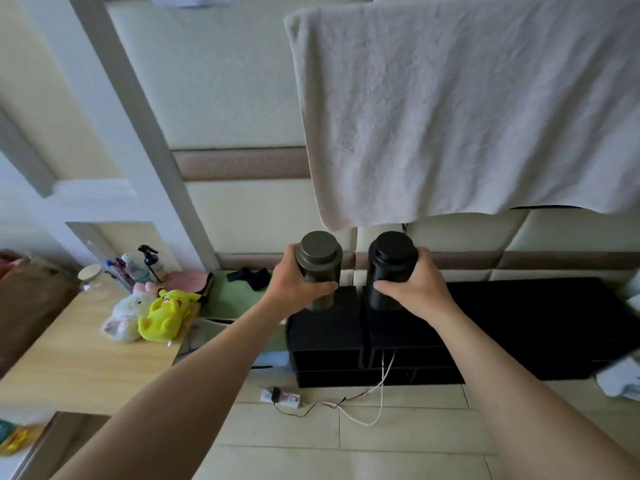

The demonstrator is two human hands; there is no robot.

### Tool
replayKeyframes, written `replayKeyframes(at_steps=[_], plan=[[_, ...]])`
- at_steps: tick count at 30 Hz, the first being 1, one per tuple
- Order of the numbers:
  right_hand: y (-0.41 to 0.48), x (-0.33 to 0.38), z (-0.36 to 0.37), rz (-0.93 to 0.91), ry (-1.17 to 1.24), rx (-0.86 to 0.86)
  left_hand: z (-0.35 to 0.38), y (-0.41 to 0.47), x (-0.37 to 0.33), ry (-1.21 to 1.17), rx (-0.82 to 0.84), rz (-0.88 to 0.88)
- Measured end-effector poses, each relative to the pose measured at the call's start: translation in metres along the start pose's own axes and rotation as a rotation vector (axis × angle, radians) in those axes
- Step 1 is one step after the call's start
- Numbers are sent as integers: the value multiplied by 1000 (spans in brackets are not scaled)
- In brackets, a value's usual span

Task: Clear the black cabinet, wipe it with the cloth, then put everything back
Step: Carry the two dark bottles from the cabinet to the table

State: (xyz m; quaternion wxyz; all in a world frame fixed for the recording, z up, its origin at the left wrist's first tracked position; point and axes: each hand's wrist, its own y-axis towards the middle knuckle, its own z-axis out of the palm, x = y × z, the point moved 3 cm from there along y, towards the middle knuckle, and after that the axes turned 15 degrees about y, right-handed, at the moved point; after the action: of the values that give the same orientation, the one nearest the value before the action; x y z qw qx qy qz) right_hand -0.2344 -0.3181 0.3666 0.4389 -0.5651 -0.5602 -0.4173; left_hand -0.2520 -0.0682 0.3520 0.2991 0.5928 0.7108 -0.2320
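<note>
Padded cream wall at the far side, big white towel hanging over its upper right. Tiled floor near. Wooden desk on the left. Black cabinet sits low against the wall, centre to right, its top bare apart from two canisters at the left end. Both arms reach in from the near edge.

Left hand is wrapped around the olive-grey canister, fingers curled round its body. Right hand grips the black canister the same way. Both are upright, side by side, lids on, bases at the cabinet top (can't tell whether they rest on it or sit just off it).

Crumpled white cloth lies at the cabinet's right end, blurred. Yellow plush and white plush lie on the desk's far right, bottles behind them. Power strip on the floor in front of the cabinet, white cable looping up into a shelf.
</note>
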Motion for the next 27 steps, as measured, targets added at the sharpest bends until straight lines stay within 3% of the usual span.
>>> replayKeyframes(at_steps=[15,27], plan=[[17,65,319,16,-4,80,-209,43,256,-13,-94,-113],[44,78,481,14,-58,333,-289,45,390,-77,-214,-326]])
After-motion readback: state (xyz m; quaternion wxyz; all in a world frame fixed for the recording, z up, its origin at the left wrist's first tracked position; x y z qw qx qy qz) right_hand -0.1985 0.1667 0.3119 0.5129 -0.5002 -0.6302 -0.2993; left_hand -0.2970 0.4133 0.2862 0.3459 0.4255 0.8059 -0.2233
